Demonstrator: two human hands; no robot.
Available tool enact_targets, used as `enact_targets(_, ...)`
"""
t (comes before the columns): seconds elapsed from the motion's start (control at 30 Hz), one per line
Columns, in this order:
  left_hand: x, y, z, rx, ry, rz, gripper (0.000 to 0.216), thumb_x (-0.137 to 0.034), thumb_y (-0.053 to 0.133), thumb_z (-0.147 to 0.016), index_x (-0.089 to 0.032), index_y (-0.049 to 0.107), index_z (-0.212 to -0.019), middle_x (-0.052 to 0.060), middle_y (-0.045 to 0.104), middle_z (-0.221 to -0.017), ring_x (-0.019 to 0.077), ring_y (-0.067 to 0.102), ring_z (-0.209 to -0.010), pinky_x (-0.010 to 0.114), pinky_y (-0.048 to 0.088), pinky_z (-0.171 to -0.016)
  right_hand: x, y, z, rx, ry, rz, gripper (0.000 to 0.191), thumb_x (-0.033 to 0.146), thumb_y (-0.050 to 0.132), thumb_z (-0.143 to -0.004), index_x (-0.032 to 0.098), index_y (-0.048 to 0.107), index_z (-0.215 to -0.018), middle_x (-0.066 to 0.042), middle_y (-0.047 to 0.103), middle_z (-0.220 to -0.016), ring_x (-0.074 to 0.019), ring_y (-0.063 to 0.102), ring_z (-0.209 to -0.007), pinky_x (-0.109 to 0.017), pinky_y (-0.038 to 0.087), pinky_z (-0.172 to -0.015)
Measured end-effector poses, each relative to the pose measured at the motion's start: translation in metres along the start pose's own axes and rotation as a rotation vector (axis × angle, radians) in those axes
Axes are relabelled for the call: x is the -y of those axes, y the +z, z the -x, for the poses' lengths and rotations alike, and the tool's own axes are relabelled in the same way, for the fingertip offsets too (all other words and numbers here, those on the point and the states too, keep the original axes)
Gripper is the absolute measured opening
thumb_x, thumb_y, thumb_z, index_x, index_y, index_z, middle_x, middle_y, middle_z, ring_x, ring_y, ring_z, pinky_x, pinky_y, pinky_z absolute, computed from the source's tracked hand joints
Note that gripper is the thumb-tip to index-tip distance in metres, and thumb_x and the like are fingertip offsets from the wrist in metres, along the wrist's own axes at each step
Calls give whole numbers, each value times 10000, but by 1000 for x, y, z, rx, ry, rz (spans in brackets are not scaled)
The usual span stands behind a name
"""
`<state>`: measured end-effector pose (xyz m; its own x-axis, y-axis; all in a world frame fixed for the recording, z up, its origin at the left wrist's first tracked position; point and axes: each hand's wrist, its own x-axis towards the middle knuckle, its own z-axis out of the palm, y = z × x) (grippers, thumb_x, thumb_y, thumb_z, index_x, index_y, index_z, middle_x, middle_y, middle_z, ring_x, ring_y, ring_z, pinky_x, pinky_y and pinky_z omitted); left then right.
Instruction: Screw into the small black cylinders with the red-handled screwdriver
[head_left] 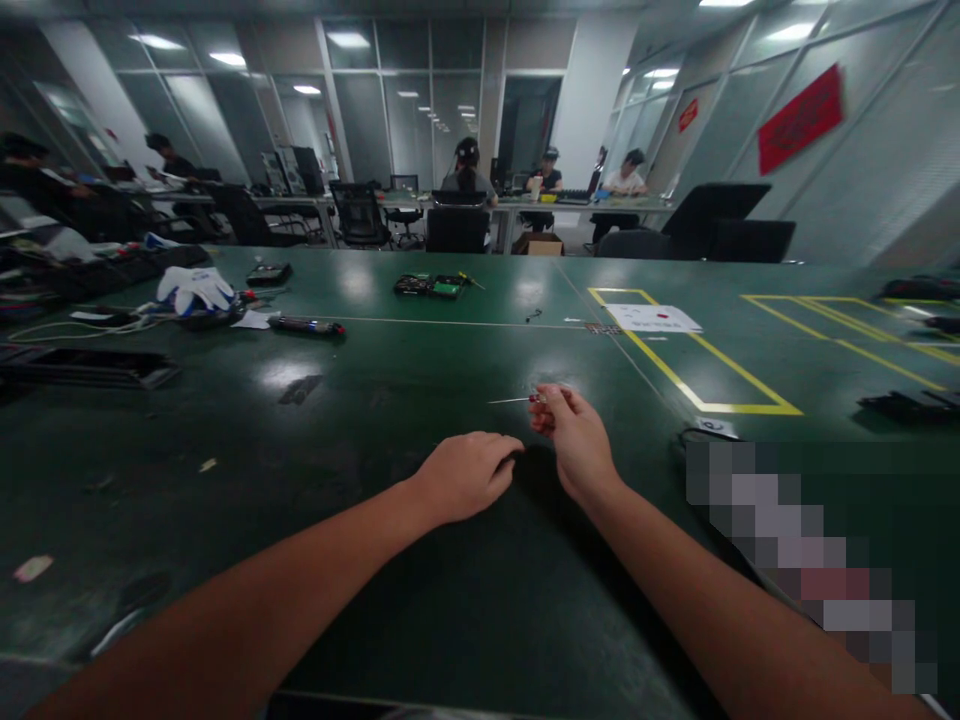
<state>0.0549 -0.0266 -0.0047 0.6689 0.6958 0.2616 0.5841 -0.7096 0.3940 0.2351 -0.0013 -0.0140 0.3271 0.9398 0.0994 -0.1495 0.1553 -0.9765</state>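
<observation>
My right hand [571, 432] is closed round a thin screwdriver [516, 400] with a red collar; its metal shaft points left over the green table [420, 380]. My left hand [466, 474] rests just to its left, knuckles up, fingers curled down onto a dark flat object [534, 470] lying between the two hands. What, if anything, those fingers grip is hidden.
Farther back lie green circuit boards [431, 286], a dark pen-like tool [306, 326], white gloves [193, 288] and cables at the left. Yellow tape outlines [697, 360] with a white sheet [652, 318] sit at the right. People sit at desks beyond black chairs.
</observation>
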Motion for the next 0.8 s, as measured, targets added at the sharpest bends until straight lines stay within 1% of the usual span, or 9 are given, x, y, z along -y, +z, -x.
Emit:
enact_targets(0.1, 10, -2, 0, -105, -43, 104, 281, -248, 489, -999, -211, 679, -1203, 81, 705, -1141, 246, 651, -1073, 412, 520, -951, 0, 0, 0, 3, 4, 2, 335, 530, 728, -820, 208, 691, -907, -13, 677, -769, -143, 595, -643, -299, 481, -622)
enact_targets(0.2, 24, -7, -1, -229, -121, 210, 264, -239, 517, -991, -236, 717, -1164, 60, 705, -1074, 221, 645, -1020, 387, 508, -933, 0, -1, 0, 2, 12, 4, 318, 518, 715, -835, 211, 696, -916, -19, 681, -777, -146, 598, -649, -304, 485, -628)
enact_targets(0.27, 35, -12, -2, -343, -184, 273, 269, -247, 524, -990, -249, 728, -1166, 52, 704, -1050, 207, 641, -982, 373, 497, -923, 0, -1, 0, 4, 21, 3, 306, 506, 713, -838, 209, 698, -912, -21, 681, -780, -147, 597, -650, -305, 485, -628)
enact_targets(0.33, 46, -16, -3, -474, -265, 350, 270, -261, 533, -984, -251, 733, -1166, 48, 705, -1071, 200, 636, -977, 360, 488, -914, -1, -1, 0, 8, 25, 3, 303, 505, 713, -838, 210, 697, -907, -21, 678, -779, -149, 594, -649, -308, 486, -627)
enact_targets(0.43, 61, -22, -4, -627, -368, 457, 213, -271, 570, -954, -221, 750, -1057, 47, 710, -1079, 201, 631, -992, 340, 477, -898, -1, -1, -1, 11, 22, 7, 314, 517, 715, -837, 214, 695, -916, -20, 676, -781, -152, 593, -645, -312, 489, -622)
enact_targets(0.5, 69, -25, -4, -691, -408, 513, 194, -309, 599, -936, -203, 742, -1012, 50, 708, -1032, 200, 627, -955, 325, 478, -867, -1, -2, -2, 13, 22, 7, 319, 521, 720, -836, 213, 694, -916, -19, 677, -779, -151, 593, -648, -309, 488, -624)
enact_targets(0.6, 78, -27, -5, -764, -449, 612, 274, -410, 582, -947, -191, 723, -1034, 51, 674, -927, 182, 605, -848, 291, 476, -782, -1, -3, -2, 23, 21, 6, 322, 522, 722, -839, 211, 693, -918, -20, 680, -777, -149, 594, -652, -306, 489, -632)
enact_targets(0.67, 82, -28, -5, -806, -456, 675, 299, -429, 553, -961, -186, 715, -1025, 45, 638, -875, 162, 582, -795, 264, 461, -731, 0, -3, -1, 27, 18, 11, 326, 529, 716, -841, 213, 692, -916, -20, 679, -779, -151, 592, -650, -309, 488, -629)
enact_targets(0.8, 89, -34, -6, -913, -465, 802, 342, -454, 524, -972, -165, 707, -965, 49, 594, -842, 134, 544, -726, 233, 421, -633, 0, -3, -1, 22, 16, 16, 334, 541, 722, -826, 216, 690, -896, -18, 676, -775, -154, 590, -651, -312, 482, -626)
